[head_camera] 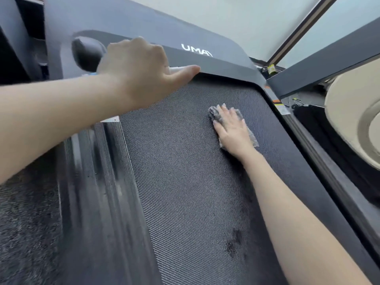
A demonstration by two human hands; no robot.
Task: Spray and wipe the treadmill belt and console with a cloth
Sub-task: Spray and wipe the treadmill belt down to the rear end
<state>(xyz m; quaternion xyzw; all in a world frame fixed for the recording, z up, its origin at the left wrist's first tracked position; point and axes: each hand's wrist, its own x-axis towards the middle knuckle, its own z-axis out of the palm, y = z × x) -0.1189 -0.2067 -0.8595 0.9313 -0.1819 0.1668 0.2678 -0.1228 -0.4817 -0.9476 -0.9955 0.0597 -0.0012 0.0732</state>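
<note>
Nearest, the left hand (pixel 135 68) curls round a pale, mostly hidden bottle (pixel 174 69) at the front edge of the belt (pixel 174 182). The right hand (pixel 232 130) presses the cloth (pixel 216 114) flat, fingers straight, near the front-right corner; damp spots (pixel 233 243) lie rearward of it.

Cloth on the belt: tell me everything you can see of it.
The cloth is grey and fluffy, like microfibre, and crumpled. It lies on the belt toward its far right corner. The right hand presses flat on it with straight fingers, covering its middle; only edges show around the hand.
</note>
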